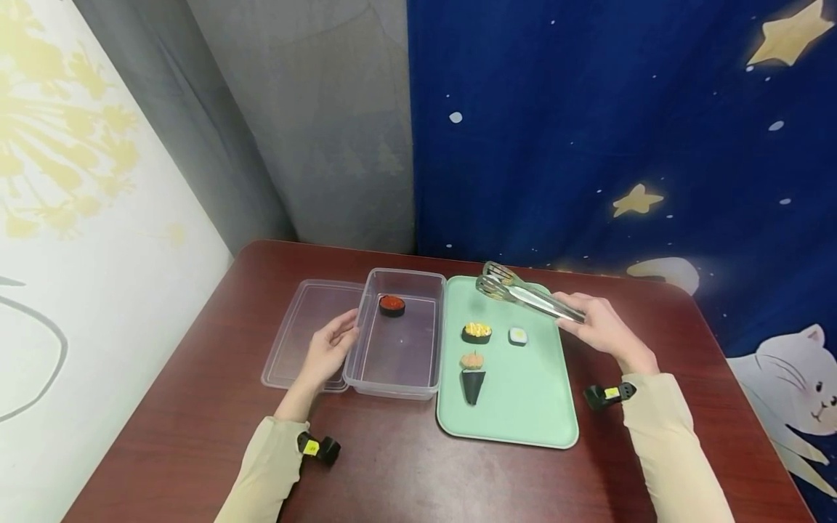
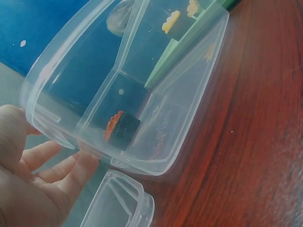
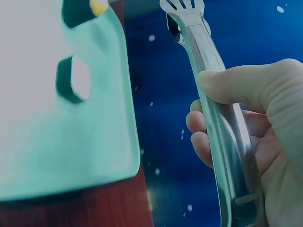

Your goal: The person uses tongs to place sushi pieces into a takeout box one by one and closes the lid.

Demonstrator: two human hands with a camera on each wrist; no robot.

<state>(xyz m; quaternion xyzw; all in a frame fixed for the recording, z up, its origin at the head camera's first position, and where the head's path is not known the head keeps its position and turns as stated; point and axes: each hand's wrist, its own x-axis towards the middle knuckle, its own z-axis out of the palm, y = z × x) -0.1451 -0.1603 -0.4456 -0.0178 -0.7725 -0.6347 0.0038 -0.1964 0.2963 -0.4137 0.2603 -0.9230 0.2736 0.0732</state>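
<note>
My right hand [image 1: 598,327] grips a pair of metal tongs [image 3: 210,75], thumb on one arm and fingers curled behind. The slotted tips hang above the far end of a green tray [image 1: 523,407], with nothing visible between them. My left hand [image 1: 330,349] rests its relaxed fingers against the outer left wall of a clear plastic container [image 1: 392,391]. Inside that container, near the far left, sits a toy sushi piece with red roe [image 1: 392,306]. On the tray lie a yellow-topped sushi [image 1: 476,333], a small white roll [image 1: 518,335] and a dark cone-shaped hand roll [image 1: 473,381].
A clear lid [image 1: 288,356] lies left of the container, partly behind my left hand. The tray stands right beside the container's right wall. All of it is on a dark red wooden table [image 1: 386,450], with a blue curtain [image 1: 556,145] along the far edge.
</note>
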